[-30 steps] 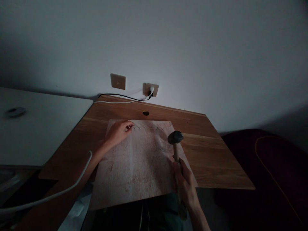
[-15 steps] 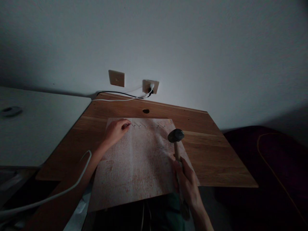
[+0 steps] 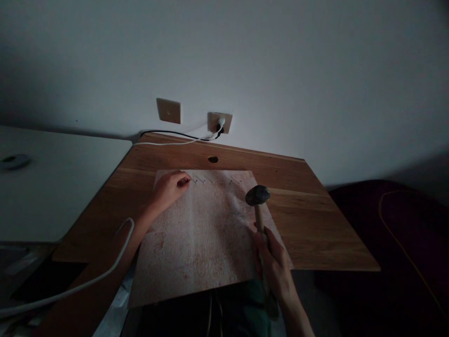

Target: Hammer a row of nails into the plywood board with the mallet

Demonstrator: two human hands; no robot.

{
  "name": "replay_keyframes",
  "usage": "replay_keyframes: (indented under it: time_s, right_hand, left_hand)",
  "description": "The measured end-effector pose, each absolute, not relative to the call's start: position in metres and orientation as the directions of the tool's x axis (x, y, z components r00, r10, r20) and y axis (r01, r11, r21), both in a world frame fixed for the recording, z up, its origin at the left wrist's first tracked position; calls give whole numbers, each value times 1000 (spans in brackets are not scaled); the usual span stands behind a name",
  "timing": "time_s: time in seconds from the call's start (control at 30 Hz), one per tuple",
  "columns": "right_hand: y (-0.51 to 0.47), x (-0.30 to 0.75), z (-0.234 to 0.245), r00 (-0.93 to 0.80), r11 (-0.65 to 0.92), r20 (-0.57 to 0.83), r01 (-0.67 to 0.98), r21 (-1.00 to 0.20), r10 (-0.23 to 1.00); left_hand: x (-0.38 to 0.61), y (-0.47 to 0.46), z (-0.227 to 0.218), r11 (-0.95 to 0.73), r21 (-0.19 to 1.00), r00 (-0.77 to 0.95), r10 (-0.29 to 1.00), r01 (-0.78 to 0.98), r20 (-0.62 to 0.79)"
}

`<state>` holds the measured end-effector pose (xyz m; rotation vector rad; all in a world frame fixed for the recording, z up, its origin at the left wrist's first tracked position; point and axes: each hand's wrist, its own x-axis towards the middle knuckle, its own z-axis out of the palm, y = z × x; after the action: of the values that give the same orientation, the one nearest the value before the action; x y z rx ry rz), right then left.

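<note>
A pale, reddish-stained board [image 3: 199, 238] lies on a wooden desk [image 3: 308, 224] and juts over its front edge. Several small nails [image 3: 215, 180] stand in a row near the board's far edge. My left hand [image 3: 168, 189] rests at the left end of that row, its fingertips pinched together on something too small to make out. My right hand [image 3: 275, 269] grips the wooden handle of a hammer [image 3: 257, 199], whose dark head hovers over the board's right side, apart from the nails.
A white cable [image 3: 87, 281] runs across my left forearm. Two wall plates [image 3: 219, 122] sit behind the desk, one with plugs and cords. A white table [image 3: 52, 187] adjoins on the left. A dark red seat [image 3: 393, 243] with a thin cord lies to the right.
The view has shifted slightly. Both hands keep their grip; the hammer head stays raised over the board's right side and my left hand remains at the nail row.
</note>
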<state>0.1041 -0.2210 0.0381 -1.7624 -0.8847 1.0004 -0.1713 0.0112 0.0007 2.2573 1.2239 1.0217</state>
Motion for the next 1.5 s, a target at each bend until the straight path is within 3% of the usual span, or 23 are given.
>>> replay_keyframes:
  time_s: [0.27,0.5,0.7,1.07,1.27,1.5]
  right_hand:
    - [-221,104,39,422,-338,-240,175,-925,874]
    - [-222,106,39,413,-330,-241,160,-930,878]
    - [-205,97,51,310,-327,-282,103,-939,908]
    - [-138,29,66,-70,-176,-186,137,-975,980]
    - [-121,16,59,-154,-166,-197,196,-967,968]
    - [-119,12,51,-119,-181,-210,213,-960,971]
  left_hand:
    - [-172,10,2,-518,609,296,852,601,432]
    - [-174,14,1,-545,607,351,838,578,418]
    - [-174,13,-1,-580,590,404,815,562,415]
    - [-175,14,-7,-504,656,326,864,561,385]
    - [-174,12,-15,-490,657,254,868,573,426]
    - [-172,13,-15,-465,641,258,882,611,394]
